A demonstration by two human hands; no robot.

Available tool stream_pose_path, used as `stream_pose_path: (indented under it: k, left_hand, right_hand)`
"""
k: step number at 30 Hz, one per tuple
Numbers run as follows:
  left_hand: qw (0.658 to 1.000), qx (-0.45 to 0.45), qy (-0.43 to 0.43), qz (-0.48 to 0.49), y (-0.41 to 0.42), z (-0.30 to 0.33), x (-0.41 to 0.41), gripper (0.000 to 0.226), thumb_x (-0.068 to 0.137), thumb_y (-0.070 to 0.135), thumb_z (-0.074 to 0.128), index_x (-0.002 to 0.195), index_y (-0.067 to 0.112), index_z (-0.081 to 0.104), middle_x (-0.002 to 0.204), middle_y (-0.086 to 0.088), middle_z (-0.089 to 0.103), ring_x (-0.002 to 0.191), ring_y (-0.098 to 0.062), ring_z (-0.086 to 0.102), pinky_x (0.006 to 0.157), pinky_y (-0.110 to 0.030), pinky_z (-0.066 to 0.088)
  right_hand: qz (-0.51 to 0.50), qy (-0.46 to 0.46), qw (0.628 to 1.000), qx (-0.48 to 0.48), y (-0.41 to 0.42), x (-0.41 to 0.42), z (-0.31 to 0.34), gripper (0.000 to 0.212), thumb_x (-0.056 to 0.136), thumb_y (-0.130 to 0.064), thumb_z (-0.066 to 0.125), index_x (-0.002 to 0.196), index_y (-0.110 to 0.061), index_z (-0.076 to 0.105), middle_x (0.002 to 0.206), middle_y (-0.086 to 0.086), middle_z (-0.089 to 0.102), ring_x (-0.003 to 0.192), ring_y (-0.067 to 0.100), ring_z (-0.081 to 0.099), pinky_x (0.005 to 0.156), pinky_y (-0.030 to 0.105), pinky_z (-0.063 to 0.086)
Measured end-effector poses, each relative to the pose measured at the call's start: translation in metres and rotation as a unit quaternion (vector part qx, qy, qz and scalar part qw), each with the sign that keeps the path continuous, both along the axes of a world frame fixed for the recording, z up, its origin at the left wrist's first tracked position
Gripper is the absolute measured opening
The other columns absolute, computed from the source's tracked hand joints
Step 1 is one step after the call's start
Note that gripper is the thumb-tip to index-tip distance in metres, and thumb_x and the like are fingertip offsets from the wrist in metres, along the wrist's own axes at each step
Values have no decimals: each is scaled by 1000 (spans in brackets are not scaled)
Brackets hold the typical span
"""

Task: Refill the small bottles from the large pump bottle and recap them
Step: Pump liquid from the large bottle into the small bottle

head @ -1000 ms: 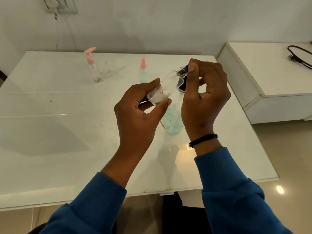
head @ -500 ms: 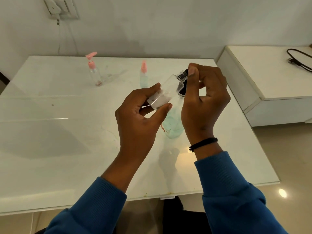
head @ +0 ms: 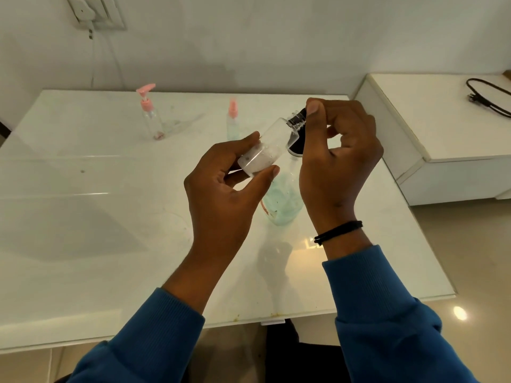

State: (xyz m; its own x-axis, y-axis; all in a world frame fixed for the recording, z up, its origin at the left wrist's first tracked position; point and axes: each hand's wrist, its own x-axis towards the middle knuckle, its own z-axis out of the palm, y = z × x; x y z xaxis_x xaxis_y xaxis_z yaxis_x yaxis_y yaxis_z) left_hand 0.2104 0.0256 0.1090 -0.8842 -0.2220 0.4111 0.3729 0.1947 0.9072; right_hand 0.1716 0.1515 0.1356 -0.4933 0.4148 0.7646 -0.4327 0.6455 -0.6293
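Observation:
My left hand [head: 224, 194] grips the base of a small clear bottle [head: 266, 149], tilted with its neck up to the right. My right hand [head: 336, 164] pinches the black cap [head: 298, 120] at that neck. Below and behind both hands stands the large bottle of pale green liquid [head: 283, 200] on the white table [head: 96, 230]; its black pump top is mostly hidden by my right hand. Farther back stand a small clear bottle with a pink pump [head: 150, 114] and a small bottle with a pink spray cap [head: 232, 120].
A white cabinet [head: 442, 145] stands right of the table with a black cable [head: 486, 98] on top. A wall socket with a cord [head: 94, 12] is at the upper left. The table's right and front edges drop to a beige floor.
Both hands stay on the small bottle and its cap with hardly any shift. The camera has tilted so the scene sits lower in view.

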Motion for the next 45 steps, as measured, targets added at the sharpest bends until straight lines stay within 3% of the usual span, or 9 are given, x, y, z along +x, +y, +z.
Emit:
stream_pose_path:
  k: [2,7,14,19,24,32,36,41,45]
  left_hand:
    - [1000,1,-1,3,-1,1,-1,44,83,21,83,123,19,66,122,2,70,109,-12,69,87,-19,57]
    - [1000,-8,-4,6,0,-1,0,44,82,22,84,123,12,68,120,-2,71,108,-17,70,86,-30,61]
    - [1000,-1,1,7,1,0,-1,45,84,21,83,125,12,67,122,0,70,109,-12,69,87,-21,58]
    - [1000,-14,2,10,0,-2,0,44,83,23,83,123,11,69,120,-1,71,107,-16,70,85,-31,62]
    - [1000,-2,4,5,1,2,-1,44,84,23,83,124,16,67,121,3,70,108,-9,69,85,-20,58]
    - [1000,-8,-2,6,0,0,0,44,83,24,83,124,14,68,121,1,71,107,-13,70,85,-23,60]
    - [1000,6,-2,1,0,2,-1,44,83,23,83,123,17,67,120,3,70,108,-12,70,84,-18,58]
    - [1000,-9,1,6,0,1,-2,44,83,24,83,123,15,68,121,3,70,107,-11,70,84,-18,58]
    - [1000,-3,3,6,1,1,-2,44,83,24,83,123,15,68,121,3,70,107,-10,70,84,-18,58]
  right_hand:
    - [-5,4,1000,1,0,-1,0,17,95,-13,65,81,-10,73,82,-11,64,71,8,53,66,31,45]
    - [11,9,999,-35,-4,0,-12,16,97,-12,62,87,-7,74,88,-2,70,77,18,63,63,46,51]
    - [-1,6,1000,-19,-1,-3,0,17,95,-16,64,82,-10,72,80,-9,65,70,17,60,62,43,51]
    - [15,1,999,-37,-5,0,-10,14,97,-13,62,90,-8,73,88,-8,67,77,17,63,62,46,52]
    - [8,4,1000,-18,0,-3,0,16,96,-16,63,84,-9,72,82,-9,66,70,20,61,61,48,51]
    - [16,-2,999,-40,-3,-1,-8,14,97,-12,63,88,-9,74,86,-10,66,73,16,61,61,42,51]
    - [17,-9,999,-30,0,-2,2,16,96,-15,65,81,-20,68,80,-9,66,71,23,62,61,42,50]
    - [14,4,999,-31,-3,-1,-8,14,97,-11,63,89,-7,74,87,-5,68,73,16,62,61,40,51]
    - [14,3,1000,-19,0,-2,-4,15,97,-13,64,86,-8,74,84,-8,67,71,17,62,61,45,51]
